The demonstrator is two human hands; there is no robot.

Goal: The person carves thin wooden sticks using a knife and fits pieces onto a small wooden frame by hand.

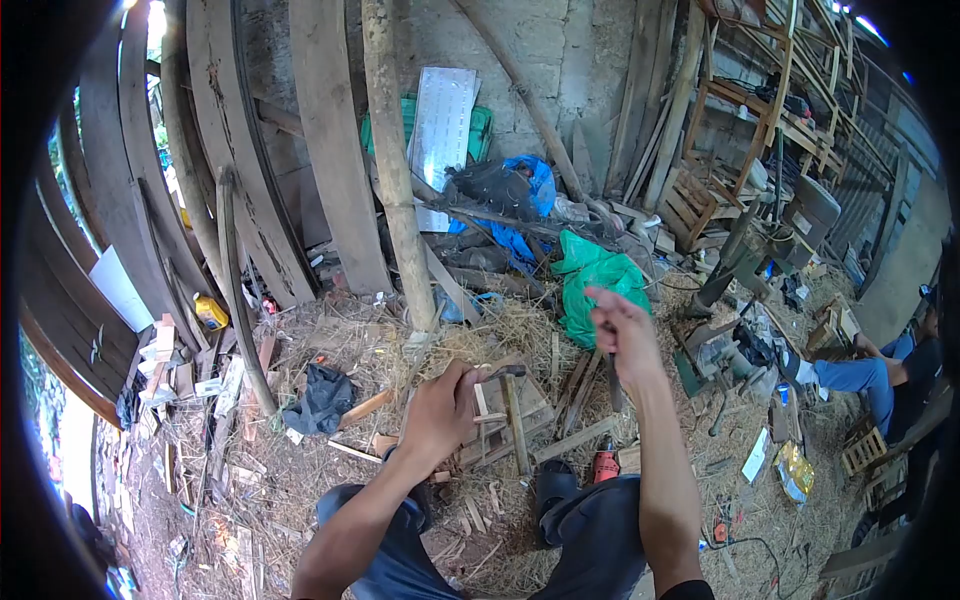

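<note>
My left hand (440,415) is closed, its fingertips at one end of the dark head of what looks like a hammer (515,425). The wooden handle hangs down from that head, in front of some wood pieces on the ground. My right hand (625,340) is raised to the right and slightly blurred, with the fingers bent. A narrow dark tool (613,385) points down from under it; its kind is unclear. Below and between the hands lie wooden boards (520,420) and offcuts. A red power tool (606,465) sits by my right knee.
A green plastic sheet (600,285) lies ahead, beside a wooden post (395,180). Black plastic (320,398) and a yellow bottle (210,312) are to the left. Another person (880,375) sits at right. A cord (765,550) and a gold wrapper (795,472) lie on the straw-covered ground.
</note>
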